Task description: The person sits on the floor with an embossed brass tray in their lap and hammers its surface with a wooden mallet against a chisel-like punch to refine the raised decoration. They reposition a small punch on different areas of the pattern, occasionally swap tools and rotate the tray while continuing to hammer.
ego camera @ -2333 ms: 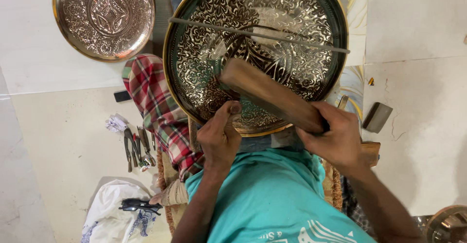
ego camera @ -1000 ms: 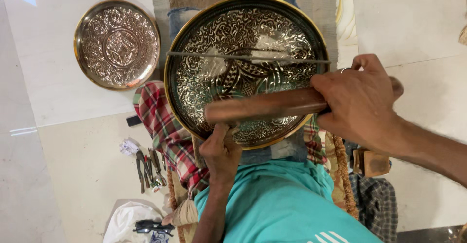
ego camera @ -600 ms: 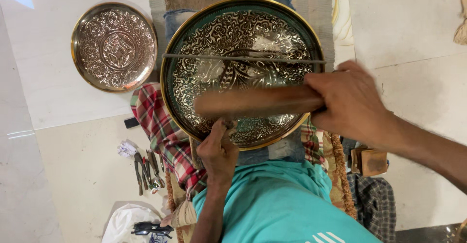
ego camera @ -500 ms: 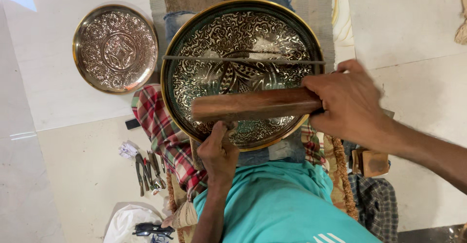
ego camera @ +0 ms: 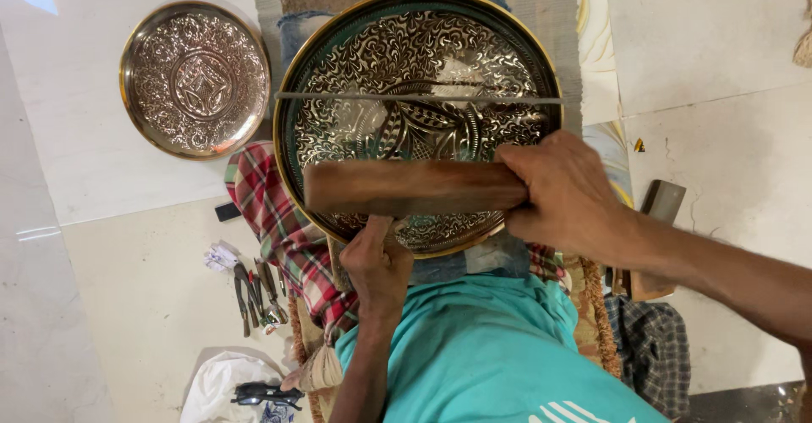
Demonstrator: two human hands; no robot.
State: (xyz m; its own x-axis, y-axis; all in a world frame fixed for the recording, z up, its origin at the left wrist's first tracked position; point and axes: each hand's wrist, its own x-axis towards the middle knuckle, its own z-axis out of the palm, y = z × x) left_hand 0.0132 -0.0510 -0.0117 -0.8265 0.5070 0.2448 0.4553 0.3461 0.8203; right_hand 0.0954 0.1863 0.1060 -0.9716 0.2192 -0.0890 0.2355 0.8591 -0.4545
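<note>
1. The right hand point(ego camera: 571, 199) is clenched around one end of a wooden mallet-like block point(ego camera: 414, 188), fingers wrapped over the top. The block's long axis runs left to right across the lower half of the large engraved brass tray point(ego camera: 419, 76), its free end pointing toward the tray's left rim.
2. The left hand point(ego camera: 378, 264) sits at the tray's near rim, directly under the block. Its fingers are drawn together, pointing up toward the metal; they seem to pinch a small tool, but what it is cannot be made out.
3. The left hand is the nearer of the two to the tray's lower edge; the block lies just above its fingertips, close to touching them.
4. The tray rests tilted on the person's lap above a teal shirt point(ego camera: 474, 347), with a thin metal rod point(ego camera: 419, 97) lying straight across its upper half.
5. A red plaid cloth point(ego camera: 279, 228) hangs off the tray's left side.
6. On the pale floor point(ego camera: 127, 304), a smaller engraved plate point(ego camera: 194, 79) lies toward the far left corner, and pliers and small tools point(ego camera: 254, 292) lie near the left knee.
</note>
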